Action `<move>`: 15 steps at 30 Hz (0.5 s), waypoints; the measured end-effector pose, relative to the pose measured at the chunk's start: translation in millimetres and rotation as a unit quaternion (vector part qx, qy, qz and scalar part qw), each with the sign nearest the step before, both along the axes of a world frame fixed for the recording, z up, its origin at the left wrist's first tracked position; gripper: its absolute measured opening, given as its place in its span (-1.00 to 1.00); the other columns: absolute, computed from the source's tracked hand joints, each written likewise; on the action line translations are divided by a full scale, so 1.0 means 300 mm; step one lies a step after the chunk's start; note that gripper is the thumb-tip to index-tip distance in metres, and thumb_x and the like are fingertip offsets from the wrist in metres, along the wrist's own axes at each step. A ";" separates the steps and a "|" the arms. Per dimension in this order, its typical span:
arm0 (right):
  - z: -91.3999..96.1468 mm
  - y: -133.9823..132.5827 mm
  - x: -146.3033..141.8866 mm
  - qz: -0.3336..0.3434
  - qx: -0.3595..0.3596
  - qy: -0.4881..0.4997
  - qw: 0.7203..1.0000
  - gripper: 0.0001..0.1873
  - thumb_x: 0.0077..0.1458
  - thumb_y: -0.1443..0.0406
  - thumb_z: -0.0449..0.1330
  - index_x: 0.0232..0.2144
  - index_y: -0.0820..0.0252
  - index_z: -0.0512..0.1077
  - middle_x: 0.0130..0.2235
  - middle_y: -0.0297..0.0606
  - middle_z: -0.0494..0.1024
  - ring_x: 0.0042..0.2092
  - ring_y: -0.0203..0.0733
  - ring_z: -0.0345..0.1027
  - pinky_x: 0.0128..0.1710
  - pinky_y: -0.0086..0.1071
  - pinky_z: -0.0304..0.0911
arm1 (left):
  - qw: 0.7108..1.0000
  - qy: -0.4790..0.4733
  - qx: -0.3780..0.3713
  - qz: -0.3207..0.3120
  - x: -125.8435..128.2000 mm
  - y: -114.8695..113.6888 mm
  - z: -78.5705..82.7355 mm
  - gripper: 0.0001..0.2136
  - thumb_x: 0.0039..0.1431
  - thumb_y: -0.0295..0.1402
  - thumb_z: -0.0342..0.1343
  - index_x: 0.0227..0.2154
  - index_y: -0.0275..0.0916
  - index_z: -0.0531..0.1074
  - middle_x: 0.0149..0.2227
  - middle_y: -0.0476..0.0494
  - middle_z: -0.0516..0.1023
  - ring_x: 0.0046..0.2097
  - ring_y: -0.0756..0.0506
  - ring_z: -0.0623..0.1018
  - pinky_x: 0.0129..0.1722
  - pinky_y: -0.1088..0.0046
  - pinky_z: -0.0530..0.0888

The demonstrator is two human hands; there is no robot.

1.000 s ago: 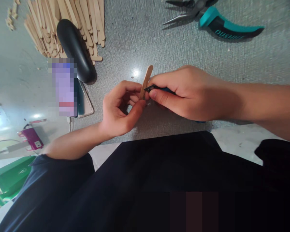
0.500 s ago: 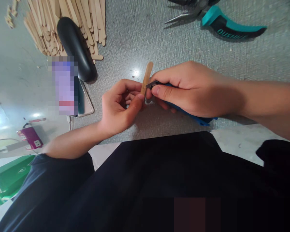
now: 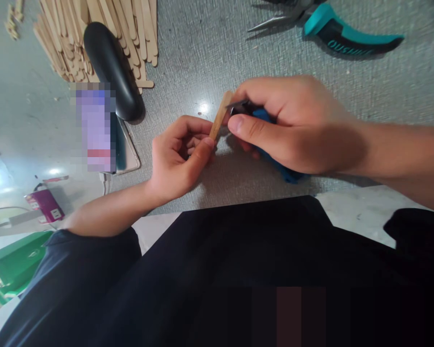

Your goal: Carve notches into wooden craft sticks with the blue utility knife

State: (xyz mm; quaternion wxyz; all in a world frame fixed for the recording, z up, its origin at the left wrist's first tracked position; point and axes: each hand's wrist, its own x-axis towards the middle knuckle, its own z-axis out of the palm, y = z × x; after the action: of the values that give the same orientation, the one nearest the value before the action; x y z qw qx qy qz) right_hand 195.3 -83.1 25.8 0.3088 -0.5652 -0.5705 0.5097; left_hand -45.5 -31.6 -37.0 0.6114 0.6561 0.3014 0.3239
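Between the thumb and fingers of my left hand (image 3: 184,156) a flat wooden craft stick (image 3: 220,113) is pinched by its lower end, its rounded tip slanting up and to the right. My right hand (image 3: 289,127) is wrapped round a blue-handled utility knife (image 3: 264,115). The dark blade points left and meets the right edge of the stick near its upper end. Part of the knife's handle is hidden by my thumb and palm.
At the upper left lies a pile of craft sticks (image 3: 141,33), with a black oval case (image 3: 112,72) against it. Beside these is a phone (image 3: 94,130) with a blurred screen and a cable. Teal-handled pliers (image 3: 354,36) rest at the upper right. A purple box (image 3: 45,205) stands far left.
My right hand has moved the knife slightly upward, so the blade now sits nearer the stick's top end. The stick leans a little more to the right; my left hand has hardly moved.
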 end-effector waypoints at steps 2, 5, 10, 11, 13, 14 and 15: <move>0.011 0.003 0.002 -0.043 -0.011 -0.021 0.999 -0.85 0.54 0.21 0.32 -0.18 0.07 0.57 -0.37 -0.36 0.55 -0.20 -0.15 0.45 -0.18 -0.20 0.20 | 1.000 0.010 0.009 -0.004 0.000 0.000 0.000 -0.69 0.60 0.01 0.44 -0.11 -0.13 0.70 -0.38 0.01 0.72 -0.44 0.02 0.65 -0.50 0.49 0.54; 0.019 0.006 0.002 -0.075 0.010 -0.031 0.997 -0.80 0.49 0.29 0.34 -0.27 0.04 0.49 -0.39 -0.38 0.55 -0.20 -0.18 0.48 -0.16 -0.22 0.22 | 0.999 0.018 0.025 -0.011 0.001 0.000 0.004 -0.69 0.62 0.00 0.42 -0.10 -0.15 0.71 -0.37 -0.02 0.73 -0.42 0.01 0.67 -0.48 0.47 0.54; -0.018 0.001 -0.006 -0.081 0.064 -0.035 0.994 -0.78 0.48 0.34 0.31 -0.29 0.00 0.49 -0.43 -0.45 0.53 -0.28 -0.23 0.48 -0.16 -0.26 0.27 | 0.999 0.004 0.032 -0.004 0.008 -0.002 0.016 -0.65 0.59 0.04 0.45 -0.14 -0.16 0.71 -0.39 -0.01 0.69 -0.46 0.04 0.61 -0.48 0.47 0.50; -0.030 -0.001 -0.007 -0.085 0.082 -0.027 0.993 -0.79 0.46 0.34 0.31 -0.30 0.01 0.49 -0.44 -0.47 0.53 -0.31 -0.24 0.48 -0.17 -0.27 0.28 | 1.000 0.004 0.029 -0.001 0.010 -0.003 0.019 -0.63 0.57 0.06 0.47 -0.17 -0.16 0.69 -0.41 0.00 0.68 -0.47 0.05 0.59 -0.48 0.47 0.49; -0.051 -0.001 -0.006 -0.094 0.122 -0.006 0.988 -0.79 0.42 0.35 0.33 -0.32 0.03 0.50 -0.47 -0.50 0.53 -0.36 -0.27 0.47 -0.21 -0.28 0.29 | 1.000 0.012 0.024 0.003 0.012 -0.004 0.025 -0.62 0.55 0.05 0.49 -0.21 -0.16 0.67 -0.43 0.02 0.66 -0.49 0.06 0.57 -0.49 0.48 0.46; -0.060 -0.001 -0.005 -0.095 0.139 0.002 0.986 -0.79 0.41 0.36 0.34 -0.33 0.04 0.50 -0.48 -0.51 0.54 -0.37 -0.27 0.47 -0.22 -0.29 0.29 | 1.000 0.016 0.024 0.003 0.013 -0.004 0.028 -0.62 0.55 0.04 0.49 -0.22 -0.16 0.66 -0.43 0.02 0.66 -0.49 0.07 0.56 -0.49 0.49 0.45; -0.065 0.000 -0.003 -0.093 0.149 0.006 0.984 -0.79 0.40 0.36 0.35 -0.34 0.05 0.52 -0.48 -0.51 0.55 -0.37 -0.27 0.47 -0.22 -0.30 0.29 | 0.999 0.020 0.026 0.003 0.014 -0.005 0.030 -0.63 0.57 0.02 0.48 -0.23 -0.16 0.66 -0.43 0.02 0.66 -0.49 0.07 0.56 -0.49 0.50 0.45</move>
State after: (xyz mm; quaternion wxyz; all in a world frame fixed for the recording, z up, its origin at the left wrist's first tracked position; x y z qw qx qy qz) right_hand 194.4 -83.2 6.3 0.4390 -0.5606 -0.5833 0.3910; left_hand -41.4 -33.1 -28.1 0.5870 0.6774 0.3067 0.3200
